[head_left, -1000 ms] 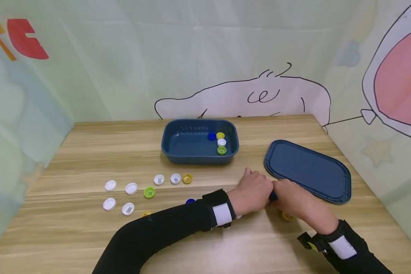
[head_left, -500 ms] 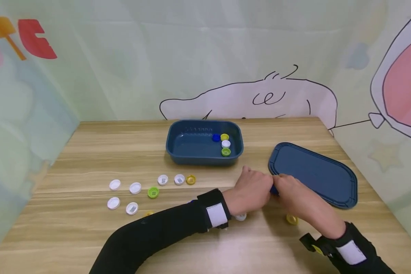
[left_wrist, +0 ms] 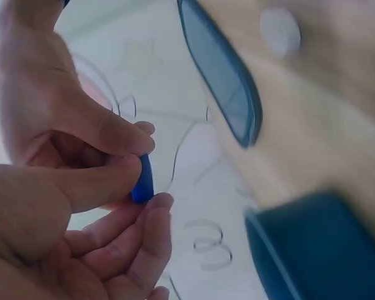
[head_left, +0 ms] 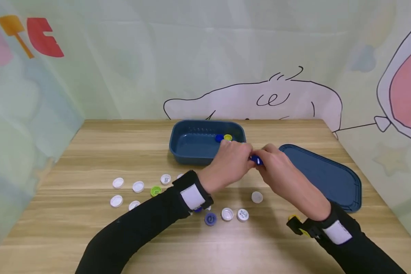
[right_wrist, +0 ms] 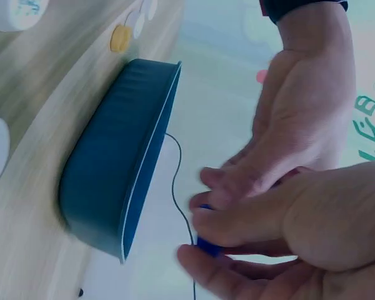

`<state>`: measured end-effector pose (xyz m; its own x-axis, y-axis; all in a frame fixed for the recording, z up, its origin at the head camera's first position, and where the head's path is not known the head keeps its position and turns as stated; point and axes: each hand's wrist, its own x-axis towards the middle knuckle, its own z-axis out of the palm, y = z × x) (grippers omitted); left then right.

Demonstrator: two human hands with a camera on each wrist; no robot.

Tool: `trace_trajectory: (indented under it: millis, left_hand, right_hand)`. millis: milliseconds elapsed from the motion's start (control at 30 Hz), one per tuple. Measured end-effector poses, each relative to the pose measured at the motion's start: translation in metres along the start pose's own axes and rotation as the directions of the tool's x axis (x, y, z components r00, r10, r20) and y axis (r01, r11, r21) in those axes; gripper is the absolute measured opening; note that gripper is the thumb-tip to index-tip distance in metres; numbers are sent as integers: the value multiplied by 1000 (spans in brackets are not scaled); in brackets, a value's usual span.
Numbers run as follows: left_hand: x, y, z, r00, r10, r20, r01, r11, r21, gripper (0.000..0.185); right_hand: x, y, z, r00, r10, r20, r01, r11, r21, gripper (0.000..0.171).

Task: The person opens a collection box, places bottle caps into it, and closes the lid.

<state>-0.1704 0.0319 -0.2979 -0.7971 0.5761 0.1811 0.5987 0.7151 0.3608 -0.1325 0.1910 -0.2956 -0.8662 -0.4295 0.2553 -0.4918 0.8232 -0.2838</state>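
Left hand [head_left: 230, 160] and right hand [head_left: 275, 165] raised together, fingers [left_wrist: 122, 134] pinched tip to tip, black-sleeved forearms converging

Wooden table [head_left: 89, 152] bearing blue tray [head_left: 191, 150], lid [head_left: 328, 177], scattered caps [head_left: 138, 186].

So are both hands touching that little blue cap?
Touching. The left wrist view shows the left hand and the right hand both pinching the blue cap.

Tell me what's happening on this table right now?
A person holds one small blue cap pinched between the left hand and the right hand, raised just beside the blue tub. The tub already holds a blue cap and a yellow one. Its lid lies flat to the right, and more caps, mostly white, are scattered over the wooden table.
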Motion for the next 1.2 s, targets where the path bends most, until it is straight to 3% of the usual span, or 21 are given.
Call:
trace_trajectory:
  millis: [167, 333, 467, 567, 700, 900, 1100, 1200]
  left_hand:
    - [5, -20, -16, 994, -101, -36, 99, 994, -47, 21]
    - [8, -38, -25, 985, -158, -73, 152, 985, -78, 25]
    - [11, -53, -28, 981, -173, -88, 165, 982, -94, 29]
    - [17, -65, -29, 978, -199, -58, 191, 975, -117, 29]
    - [26, -81, -27, 967, -255, 20, 255, 959, -125, 27]
    - [38, -101, -11, 947, -304, 106, 312, 948, -63, 16]
    - [48, -113, 7, 944, -308, 121, 311, 951, -1, 37]
    - [50, -115, 15, 941, -320, 114, 320, 947, 17, 26]
  right_hand:
    - [25, -2, 7, 996, -51, -76, 55, 997, 58, 29]
    - [50, 0, 17, 991, -53, -124, 67, 991, 116, 35]
    - [70, 3, 26, 985, -53, -162, 77, 986, 147, 29]
    - [84, 7, 35, 984, -72, -162, 95, 985, 142, 15]
    - [99, 13, 48, 985, -132, -110, 140, 988, 65, 4]
    - [116, 22, 71, 984, -180, -4, 180, 983, -39, 4]
    - [127, 31, 85, 983, -152, 103, 155, 988, -27, 12]
    - [132, 34, 89, 978, -114, 176, 123, 992, -40, 16]
